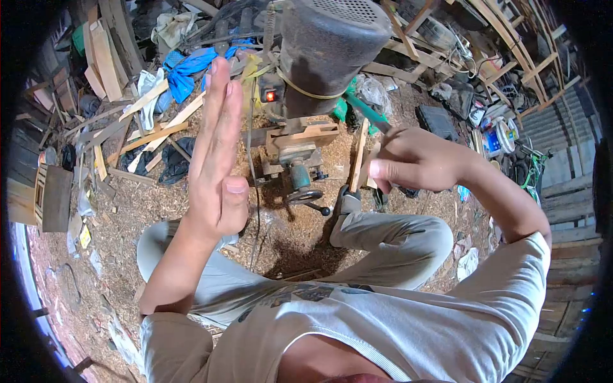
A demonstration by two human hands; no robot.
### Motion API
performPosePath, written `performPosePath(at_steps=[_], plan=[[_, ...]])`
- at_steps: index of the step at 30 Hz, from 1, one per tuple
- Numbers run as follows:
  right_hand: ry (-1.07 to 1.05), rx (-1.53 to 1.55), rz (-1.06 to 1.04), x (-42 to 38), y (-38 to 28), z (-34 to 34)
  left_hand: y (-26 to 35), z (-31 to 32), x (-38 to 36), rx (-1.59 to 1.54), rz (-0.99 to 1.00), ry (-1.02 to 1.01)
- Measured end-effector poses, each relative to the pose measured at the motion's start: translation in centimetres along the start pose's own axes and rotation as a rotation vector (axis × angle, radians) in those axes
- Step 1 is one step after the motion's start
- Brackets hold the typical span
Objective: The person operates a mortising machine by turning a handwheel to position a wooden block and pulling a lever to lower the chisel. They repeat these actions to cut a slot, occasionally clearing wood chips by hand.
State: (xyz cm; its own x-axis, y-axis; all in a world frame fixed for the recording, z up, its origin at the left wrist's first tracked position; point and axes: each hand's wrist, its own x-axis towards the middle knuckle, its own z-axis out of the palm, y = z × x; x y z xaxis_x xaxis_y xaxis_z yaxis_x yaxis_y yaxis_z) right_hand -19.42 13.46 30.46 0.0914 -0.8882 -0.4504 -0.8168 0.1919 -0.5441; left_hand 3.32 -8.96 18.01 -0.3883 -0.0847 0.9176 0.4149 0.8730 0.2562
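My left hand [217, 159] is raised on the left side of the view, its fingers stretched out and close together, holding nothing. My right hand [418, 159] is closed around the end of a green lever [367, 110] that comes out from beside a large dark motor housing [329, 51]. Below this housing a block of wood [313, 135] sits on the machine's work holder. Under the wood are a teal metal part [299, 175] and a handwheel [304, 196] with a black knob. The tool end above the wood is hidden.
A red light [270, 96] glows on the machine. A cable [250, 159] hangs down past my left hand. A wooden strip [359, 156] stands near my foot. Wood shavings [268, 246] cover the ground, and scrap boards [105, 57] and a blue bag [185, 73] lie at the back left.
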Motion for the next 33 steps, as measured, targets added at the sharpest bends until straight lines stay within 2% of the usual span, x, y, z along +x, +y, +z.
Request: performPosePath(at_steps=[2,4,6,9,14,16,24,33], plan=[[-0.012,-0.047,0.043,0.2,-0.5,0.1,0.9,-0.7,0.1,0.012,-0.022,0.018],[-0.039,-0.144,0.137,0.2,-1.1,0.0,2.4,-2.0,0.6,0.05,-0.219,-0.094],[-0.071,-0.245,0.113,0.5,-0.9,0.0,2.3,-2.1,0.6,0.063,-0.215,-0.111],[0.046,-0.254,-0.125,0.6,0.5,1.1,2.4,-2.6,0.6,0.081,-0.227,-0.144],[0.014,-0.129,-0.048,0.3,0.3,1.6,2.0,-4.1,0.2,0.127,-0.264,-0.201],[0.102,-0.019,-0.064,0.1,0.7,2.5,1.8,-4.4,0.4,0.139,-0.279,-0.207],[0.158,-0.04,-0.184,0.2,1.9,4.9,1.0,-4.5,0.5,0.122,-0.332,-0.216],[0.2,-0.121,-0.194,0.6,3.7,7.8,1.7,-5.3,-0.2,0.202,-0.326,-0.273]])
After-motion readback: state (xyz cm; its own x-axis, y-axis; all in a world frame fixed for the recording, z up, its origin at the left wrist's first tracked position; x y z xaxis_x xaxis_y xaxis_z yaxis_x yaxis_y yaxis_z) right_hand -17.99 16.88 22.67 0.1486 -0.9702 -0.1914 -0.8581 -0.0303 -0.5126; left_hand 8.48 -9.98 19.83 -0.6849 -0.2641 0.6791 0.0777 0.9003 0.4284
